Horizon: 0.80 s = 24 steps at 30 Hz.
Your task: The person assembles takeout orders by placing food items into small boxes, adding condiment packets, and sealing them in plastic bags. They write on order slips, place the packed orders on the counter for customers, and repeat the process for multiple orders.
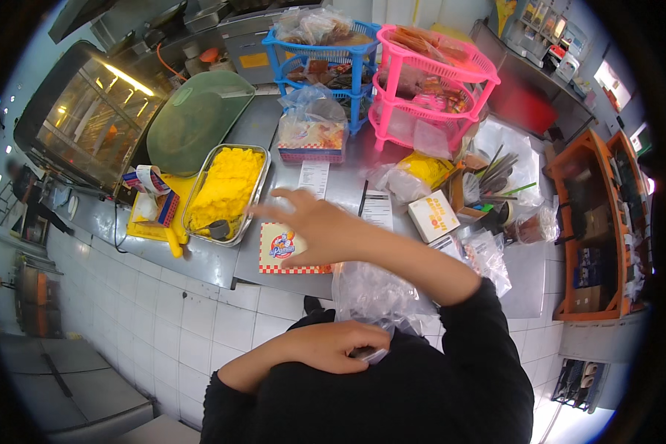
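Observation:
My right hand (pixel 316 227) reaches over the steel table with fingers spread and nothing in it. Beneath it lies a printed cardboard food box (pixel 272 258) with a red checked border, partly covered by the hand; whether they touch is unclear. Left of that hand stands a metal tray of yellow rice (pixel 227 183), with a dark scoop (pixel 218 229) at its near end. Close to my body, my left hand (pixel 338 345) is closed around a small pale-edged object (pixel 374 356), mostly hidden by the fingers. A clear plastic bag (pixel 374 291) hangs over the table's near edge.
Behind are a bagged box (pixel 312 139), a printed receipt (pixel 314 175), and blue (pixel 322 53) and pink (pixel 438 66) basket racks. A lit glass warmer (pixel 97 122) and green cover (pixel 200 119) stand left. Rightward sit a white box (pixel 434 216) and a utensil holder (pixel 466 197).

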Motion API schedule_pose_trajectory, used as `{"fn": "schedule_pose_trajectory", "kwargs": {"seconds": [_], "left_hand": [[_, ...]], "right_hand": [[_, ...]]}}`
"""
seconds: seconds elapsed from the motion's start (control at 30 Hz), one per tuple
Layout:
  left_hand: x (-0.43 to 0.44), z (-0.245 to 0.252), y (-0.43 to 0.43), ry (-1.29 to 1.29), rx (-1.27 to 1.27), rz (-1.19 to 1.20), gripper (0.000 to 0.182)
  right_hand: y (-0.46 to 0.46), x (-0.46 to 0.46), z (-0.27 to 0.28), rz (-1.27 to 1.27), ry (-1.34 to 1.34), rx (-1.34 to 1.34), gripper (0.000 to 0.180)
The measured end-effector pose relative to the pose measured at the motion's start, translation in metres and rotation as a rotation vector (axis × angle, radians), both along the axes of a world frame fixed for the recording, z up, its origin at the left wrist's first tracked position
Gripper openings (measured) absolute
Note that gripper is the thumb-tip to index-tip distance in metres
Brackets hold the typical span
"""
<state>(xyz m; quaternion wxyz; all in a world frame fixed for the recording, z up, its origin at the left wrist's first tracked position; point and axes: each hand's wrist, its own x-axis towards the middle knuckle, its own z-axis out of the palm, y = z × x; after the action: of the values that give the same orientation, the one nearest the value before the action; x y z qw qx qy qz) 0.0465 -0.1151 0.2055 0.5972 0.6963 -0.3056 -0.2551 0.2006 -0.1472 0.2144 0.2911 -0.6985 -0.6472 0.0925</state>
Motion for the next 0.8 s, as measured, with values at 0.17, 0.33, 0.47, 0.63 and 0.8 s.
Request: {"fn": "schedule_pose_trajectory", "kwargs": {"seconds": [0.17, 0.33, 0.47, 0.63, 0.8], "left_hand": [[-0.014, 0.008, 0.015, -0.096, 0.031, 0.127, 0.014], [-0.022, 0.013, 0.025, -0.233, -0.078, 0.379, 0.012], [-0.03, 0.02, 0.036, -0.191, -0.012, 0.429, 0.011], [-0.031, 0.017, 0.037, 0.078, -0.156, 0.651, 0.03], [-0.003, 0.017, 0.037, 0.122, -0.472, 0.81, 0.067]], "right_hand": [[0.067, -0.027, -0.109, -0.046, -0.225, -0.505, 0.099], [0.079, 0.003, -0.099, -0.03, -0.074, -0.633, 0.096], [0.062, 0.027, -0.076, -0.248, -0.079, -0.409, 0.09], [0.004, 0.081, -0.005, -0.54, -0.2, 0.343, 0.084], [-0.105, 0.075, 0.079, -0.264, -0.126, 0.51, 0.086]]}}
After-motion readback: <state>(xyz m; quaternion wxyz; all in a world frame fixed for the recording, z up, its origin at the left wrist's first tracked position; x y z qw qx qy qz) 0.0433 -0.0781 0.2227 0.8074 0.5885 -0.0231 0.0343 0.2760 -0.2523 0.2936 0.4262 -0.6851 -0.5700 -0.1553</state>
